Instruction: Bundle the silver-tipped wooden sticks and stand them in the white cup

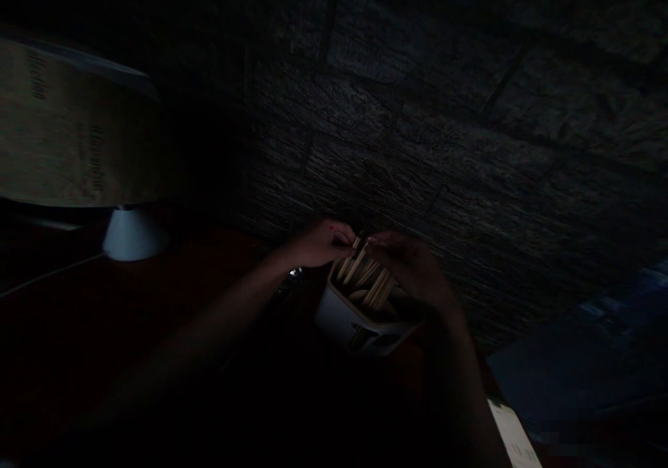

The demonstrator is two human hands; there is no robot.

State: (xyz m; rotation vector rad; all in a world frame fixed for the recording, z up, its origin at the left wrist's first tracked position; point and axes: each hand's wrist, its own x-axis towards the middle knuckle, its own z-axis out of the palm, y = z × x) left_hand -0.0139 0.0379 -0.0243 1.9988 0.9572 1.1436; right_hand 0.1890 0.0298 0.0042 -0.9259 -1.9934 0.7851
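The scene is very dark. My left hand (319,244) and my right hand (410,266) meet above a white holder (347,322) that stands against a dark stone-pattern wall. Several light wooden sticks (368,280), which look like chopsticks, stand in the holder. The fingertips of both hands are pinched on the tops of the sticks, near a small dark tip. My right hand partly covers the holder's far side.
A lamp with a beige shade (73,131) and a white base (133,235) stands at the left on a dark reddish surface. A pale card or paper (514,437) lies at the lower right. A dim bluish area (600,357) shows at the right.
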